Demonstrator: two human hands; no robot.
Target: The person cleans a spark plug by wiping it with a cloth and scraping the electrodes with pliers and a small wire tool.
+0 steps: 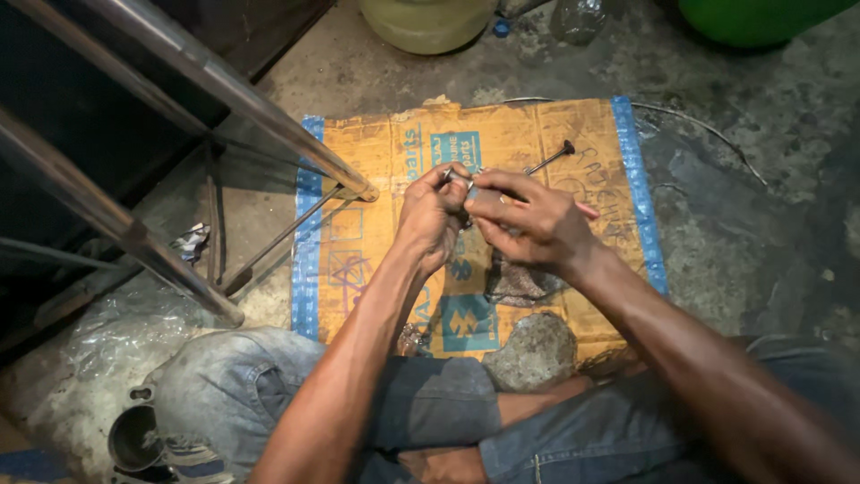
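My left hand (430,220) and my right hand (533,224) meet over a flattened orange and blue cardboard sheet (376,170) on the floor. Both pinch a small metal part (461,179) between the fingertips. A thin metal rod with a flat round head (551,159) sticks out beyond my right hand; what holds its near end is hidden. A dark crumpled rag (520,282) lies on the cardboard under my right wrist.
A rough grey stone (533,350) sits at the cardboard's near edge by my knees. Shiny metal legs (224,90) of a frame stand at left. A dark metal cylinder part (134,437) rests at bottom left. Yellowish (425,22) and green (752,18) containers stand beyond.
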